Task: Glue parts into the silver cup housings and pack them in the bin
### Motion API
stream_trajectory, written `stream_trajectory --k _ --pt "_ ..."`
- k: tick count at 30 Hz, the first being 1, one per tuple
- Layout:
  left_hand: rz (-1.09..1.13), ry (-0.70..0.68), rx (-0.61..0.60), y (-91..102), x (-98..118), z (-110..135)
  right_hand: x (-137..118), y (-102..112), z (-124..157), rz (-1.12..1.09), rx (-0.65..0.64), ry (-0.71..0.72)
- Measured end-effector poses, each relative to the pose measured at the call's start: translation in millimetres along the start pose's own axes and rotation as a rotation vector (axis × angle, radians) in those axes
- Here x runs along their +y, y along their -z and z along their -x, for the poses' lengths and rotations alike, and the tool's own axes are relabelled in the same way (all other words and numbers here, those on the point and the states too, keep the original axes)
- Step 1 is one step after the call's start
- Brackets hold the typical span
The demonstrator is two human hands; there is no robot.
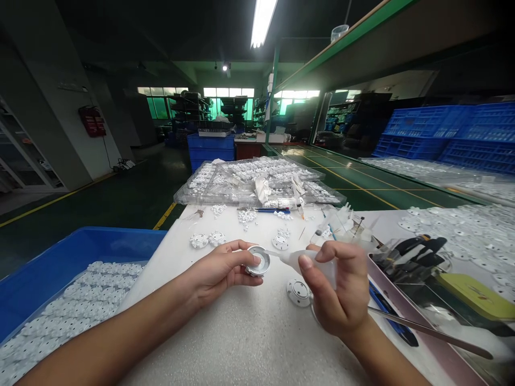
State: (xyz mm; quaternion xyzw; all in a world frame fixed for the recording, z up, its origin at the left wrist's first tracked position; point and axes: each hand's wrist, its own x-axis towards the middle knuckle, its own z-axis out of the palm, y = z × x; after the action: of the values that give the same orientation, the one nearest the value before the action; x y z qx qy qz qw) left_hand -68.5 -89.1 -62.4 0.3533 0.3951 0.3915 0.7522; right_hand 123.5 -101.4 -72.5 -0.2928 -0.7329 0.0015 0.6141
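Note:
My left hand (225, 265) is closed around a small round white plastic housing (261, 262), its hollow side turned toward me and the thumb pressing at its rim. In my right hand (338, 284) is a translucent squeeze bottle (298, 261), gripped between thumb and fingers. The bottle's narrow nozzle points left and reaches the housing's edge; whether it touches cannot be made out. A metal tool (434, 329) with a long shaft sticks out behind the right hand. Just left of that hand lies a white disc part (298, 292), partly covered.
More disc parts (199, 240) and small white pieces (246, 216) lie on the white table (193, 343). Clear trays (257, 179) of parts stand at its far end. On the left is a blue bin (120, 241); on the right, a tool tray (446, 348) with pliers (414, 254).

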Motion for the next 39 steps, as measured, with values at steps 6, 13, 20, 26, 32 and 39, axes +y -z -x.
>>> stream_trajectory --k 6,13,20,26,32,39 --pt "-0.004 -0.007 -0.011 1.2 -0.5 -0.5 1.5 -1.0 1.6 -0.007 0.007 0.001" --pt "0.011 -0.017 -0.030 3.4 -0.2 -0.2 1.6 -1.5 3.6 -0.024 -0.008 -0.022" --pt "0.004 -0.025 -0.031 3.3 0.1 -0.3 0.2 -1.8 3.2 -0.019 -0.010 -0.007" --pt "0.005 -0.021 -0.021 2.6 1.5 1.1 0.3 -2.3 4.7 -0.031 -0.003 0.030" --pt "-0.002 -0.027 -0.037 4.4 0.2 -0.1 -0.2 -2.7 2.8 -0.025 0.013 -0.013" --pt "-0.010 -0.025 -0.008 6.1 0.8 -1.4 4.6 -3.4 8.4 -0.064 0.039 -0.111"
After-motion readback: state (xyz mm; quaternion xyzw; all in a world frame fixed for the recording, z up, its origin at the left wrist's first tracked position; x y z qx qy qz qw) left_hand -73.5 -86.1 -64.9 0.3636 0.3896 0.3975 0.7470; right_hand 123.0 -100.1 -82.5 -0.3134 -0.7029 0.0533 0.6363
